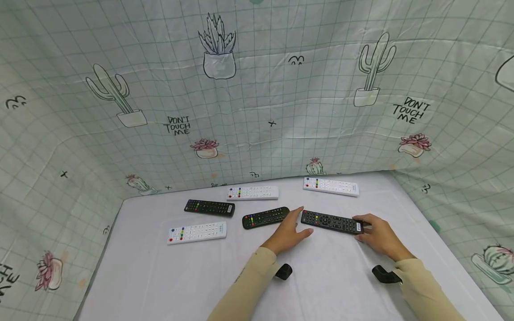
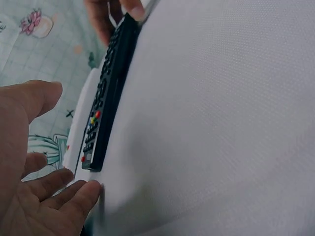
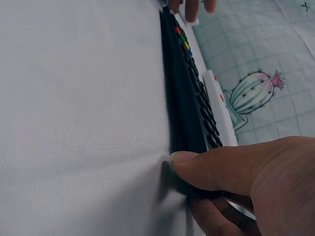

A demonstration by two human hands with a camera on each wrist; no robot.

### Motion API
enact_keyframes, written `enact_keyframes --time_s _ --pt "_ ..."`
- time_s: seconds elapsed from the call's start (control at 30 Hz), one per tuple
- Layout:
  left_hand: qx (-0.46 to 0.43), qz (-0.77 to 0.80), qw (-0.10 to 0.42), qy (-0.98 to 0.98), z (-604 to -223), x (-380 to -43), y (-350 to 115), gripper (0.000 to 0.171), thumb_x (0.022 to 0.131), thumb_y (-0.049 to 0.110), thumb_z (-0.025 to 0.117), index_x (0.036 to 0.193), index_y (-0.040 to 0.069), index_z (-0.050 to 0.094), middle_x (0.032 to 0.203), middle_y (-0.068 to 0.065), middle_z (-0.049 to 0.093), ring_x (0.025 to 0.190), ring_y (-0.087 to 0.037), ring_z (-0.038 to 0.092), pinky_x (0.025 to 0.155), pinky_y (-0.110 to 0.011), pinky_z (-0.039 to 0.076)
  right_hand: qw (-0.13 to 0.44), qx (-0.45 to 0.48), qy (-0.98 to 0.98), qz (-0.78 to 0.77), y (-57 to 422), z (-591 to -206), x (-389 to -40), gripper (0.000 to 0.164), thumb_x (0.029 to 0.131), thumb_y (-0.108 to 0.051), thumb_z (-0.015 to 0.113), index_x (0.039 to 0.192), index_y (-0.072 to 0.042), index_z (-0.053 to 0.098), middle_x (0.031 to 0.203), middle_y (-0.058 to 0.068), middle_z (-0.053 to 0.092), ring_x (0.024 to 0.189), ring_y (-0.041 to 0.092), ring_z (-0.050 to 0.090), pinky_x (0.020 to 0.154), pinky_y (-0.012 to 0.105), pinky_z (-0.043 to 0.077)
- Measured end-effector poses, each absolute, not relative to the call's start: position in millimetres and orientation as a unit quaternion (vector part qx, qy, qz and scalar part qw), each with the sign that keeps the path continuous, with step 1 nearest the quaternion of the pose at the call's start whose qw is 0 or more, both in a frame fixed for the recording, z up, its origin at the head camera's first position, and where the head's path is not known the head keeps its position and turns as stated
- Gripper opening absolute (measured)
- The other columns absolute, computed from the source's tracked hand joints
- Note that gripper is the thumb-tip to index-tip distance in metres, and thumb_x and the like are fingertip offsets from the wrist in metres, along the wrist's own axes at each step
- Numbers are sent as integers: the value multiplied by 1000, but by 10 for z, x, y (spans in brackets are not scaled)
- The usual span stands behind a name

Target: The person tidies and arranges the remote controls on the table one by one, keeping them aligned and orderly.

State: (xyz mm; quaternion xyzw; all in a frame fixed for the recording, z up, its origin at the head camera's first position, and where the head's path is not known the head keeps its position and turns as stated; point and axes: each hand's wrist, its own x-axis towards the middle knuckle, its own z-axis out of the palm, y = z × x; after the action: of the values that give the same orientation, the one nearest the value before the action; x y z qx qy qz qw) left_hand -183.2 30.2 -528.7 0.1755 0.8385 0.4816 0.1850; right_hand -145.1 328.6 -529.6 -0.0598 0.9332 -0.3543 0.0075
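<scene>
pinching the rightmost black remote, right of centre on the table
it is probably feeling light, stiff and smooth, its long edges offering the best hold; the right hand is gripping its right end, thumb near, fingers far, while the left hand, empty, fingers loosely extended, is hanging just beside its left end.

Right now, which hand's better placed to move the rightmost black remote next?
Likely the right hand: it pinches that black remote at one end. The left hand is near the other end, not gripping it.
</scene>
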Motion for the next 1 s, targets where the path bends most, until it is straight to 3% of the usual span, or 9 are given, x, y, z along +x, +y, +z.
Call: enact_keyframes --time_s 0.7,1.0 --pt "175 481 173 841 -5342 -1780 380 70 100 16 73 160 2 39 162 -22 42 134 -39 60 113 -40 51 26 -51 930 -364 3282 -5281 -1355 54 80 11 83 130 13 63 129 39 60 113 55 66 87 47 63" --pt "162 545 177 804 -5326 -1744 348 62 101 5 68 157 1 42 158 -22 47 146 -36 48 114 -36 50 32 -40 929 -366 3253 -5277 -1288 54 79 12 83 130 13 64 128 39 60 113 54 67 86 44 63"
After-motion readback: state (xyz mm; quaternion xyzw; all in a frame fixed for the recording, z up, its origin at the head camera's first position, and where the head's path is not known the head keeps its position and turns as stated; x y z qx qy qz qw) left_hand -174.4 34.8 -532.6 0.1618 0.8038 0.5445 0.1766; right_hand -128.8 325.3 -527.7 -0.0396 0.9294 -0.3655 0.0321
